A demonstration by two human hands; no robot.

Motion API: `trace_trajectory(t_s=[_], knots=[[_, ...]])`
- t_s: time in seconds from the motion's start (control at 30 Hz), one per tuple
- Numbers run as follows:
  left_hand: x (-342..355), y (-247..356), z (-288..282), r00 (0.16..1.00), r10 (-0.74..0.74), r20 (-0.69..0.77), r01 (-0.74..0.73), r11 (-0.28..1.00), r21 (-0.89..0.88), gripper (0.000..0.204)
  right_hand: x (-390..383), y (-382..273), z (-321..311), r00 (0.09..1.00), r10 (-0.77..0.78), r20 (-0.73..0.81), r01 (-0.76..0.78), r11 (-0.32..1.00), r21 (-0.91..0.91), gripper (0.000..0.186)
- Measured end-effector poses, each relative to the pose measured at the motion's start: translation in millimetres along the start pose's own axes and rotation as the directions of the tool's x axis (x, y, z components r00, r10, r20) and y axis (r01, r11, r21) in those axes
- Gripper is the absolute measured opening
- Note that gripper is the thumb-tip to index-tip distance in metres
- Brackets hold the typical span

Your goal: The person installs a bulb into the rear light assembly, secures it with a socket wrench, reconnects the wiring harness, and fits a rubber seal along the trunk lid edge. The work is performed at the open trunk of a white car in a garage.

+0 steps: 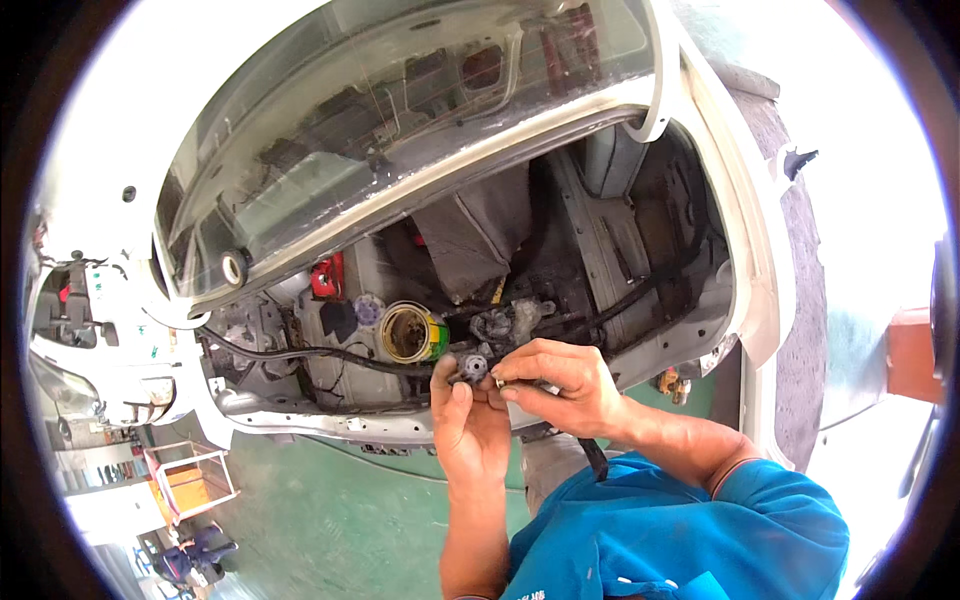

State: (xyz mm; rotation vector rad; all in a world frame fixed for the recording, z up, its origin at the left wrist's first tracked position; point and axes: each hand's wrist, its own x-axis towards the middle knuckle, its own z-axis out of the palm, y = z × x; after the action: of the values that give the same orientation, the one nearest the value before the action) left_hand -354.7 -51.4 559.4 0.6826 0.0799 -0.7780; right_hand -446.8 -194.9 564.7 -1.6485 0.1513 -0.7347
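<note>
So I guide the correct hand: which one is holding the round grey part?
The left hand, palm turned up, holds the round grey part. The right hand instead pinches a small piece beside it.

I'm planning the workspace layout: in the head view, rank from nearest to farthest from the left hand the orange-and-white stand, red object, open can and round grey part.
From the left hand:
1. Round grey part, in its grip.
2. Open can, ahead and left.
3. Red object, beyond the can, farther left.
4. Orange-and-white stand, far off left.
</note>
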Motion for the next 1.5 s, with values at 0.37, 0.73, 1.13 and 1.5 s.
trace_trajectory(t_s=[0.37, 0.73, 1.13, 1.5], knots=[[-53, -9, 40, 0.941, 0.227, 0.253, -0.264, 0.956, 0.124, 0.025, -7, -62, -29, 0.980, -0.195, -0.023, 0.195, 0.981, -0.020, 0.028], [-78, 18, 21, 0.882, 0.322, 0.345, -0.400, 0.898, 0.182, 0.026, -11, -93, -17, 0.977, -0.125, 0.172, 0.101, 0.985, 0.142, 0.026], [-86, 44, 4, 0.814, 0.192, 0.548, -0.406, 0.863, 0.300, 0.028, -11, -89, -18, 0.837, 0.088, 0.540, -0.353, 0.842, 0.408, 0.026], [-79, 21, 5, 0.932, 0.069, 0.356, -0.087, 0.996, 0.034, 0.041, -27, -80, -9, 0.930, 0.092, 0.356, -0.225, 0.908, 0.353, 0.034]])
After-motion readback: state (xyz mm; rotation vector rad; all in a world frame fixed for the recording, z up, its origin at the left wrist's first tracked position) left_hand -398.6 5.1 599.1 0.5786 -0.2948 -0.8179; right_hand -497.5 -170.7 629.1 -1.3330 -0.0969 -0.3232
